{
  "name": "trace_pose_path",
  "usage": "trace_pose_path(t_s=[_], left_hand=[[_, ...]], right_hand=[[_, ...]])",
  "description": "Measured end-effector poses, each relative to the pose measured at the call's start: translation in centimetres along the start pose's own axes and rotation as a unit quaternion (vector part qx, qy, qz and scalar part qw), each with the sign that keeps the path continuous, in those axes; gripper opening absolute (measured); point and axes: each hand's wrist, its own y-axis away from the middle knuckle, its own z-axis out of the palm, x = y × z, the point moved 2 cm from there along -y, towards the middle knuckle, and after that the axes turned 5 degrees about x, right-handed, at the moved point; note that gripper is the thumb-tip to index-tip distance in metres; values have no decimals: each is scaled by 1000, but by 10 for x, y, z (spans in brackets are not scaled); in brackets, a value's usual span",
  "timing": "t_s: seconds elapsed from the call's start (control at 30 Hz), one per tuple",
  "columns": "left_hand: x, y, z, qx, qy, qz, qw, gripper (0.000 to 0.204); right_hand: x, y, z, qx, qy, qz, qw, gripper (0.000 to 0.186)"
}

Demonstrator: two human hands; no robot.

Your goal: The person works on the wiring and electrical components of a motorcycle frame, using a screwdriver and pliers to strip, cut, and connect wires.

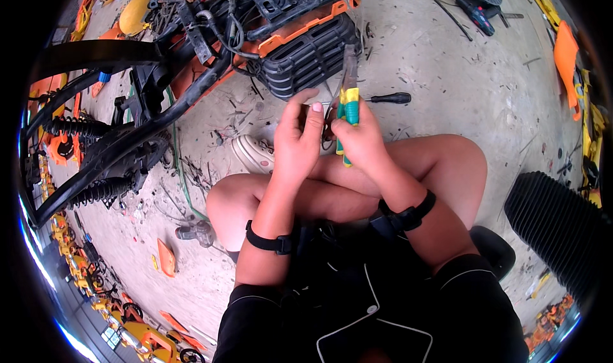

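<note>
My right hand (363,136) is closed round the green and yellow handles of a pair of pliers (352,104). Their grey jaws point away from me, up beside the black ribbed plastic housing (313,53). To the left, my left hand (297,136) is raised with thumb and forefinger curved and apart; its other fingers are partly hidden, and nothing shows in its grasp. A screwdriver (391,98) with a black handle lies on the floor just beyond my hands. Some thin dark loops (328,130) show between the hands, too unclear to name.
A black tubular vehicle frame (137,130) with cables and shock absorbers fills the left and far left. A cordless drill (477,17) lies at the far right. Near my crossed legs is a shoe (251,153). A black ribbed object (552,219) stands on the right.
</note>
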Motion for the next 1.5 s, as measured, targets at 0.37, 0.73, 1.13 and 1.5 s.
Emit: trace_pose_path(t_s=[0.37, 0.73, 1.13, 1.5], left_hand=[[-15, -7, -4, -24, -80, 21, 996, 24], [-2, -17, -21, 50, 148, -27, 987, 15], [8, -21, -29, 9, 244, -149, 958, 33], [15, -18, -41, -123, 394, -123, 902, 35]], right_hand=[[-8, 7, 3, -27, 187, -51, 981, 38], [13, -2, -2, -27, 214, -10, 976, 27], [4, 12, 7, -184, 271, -62, 943, 28], [-12, 18, 8, -334, 52, 73, 938, 31]])
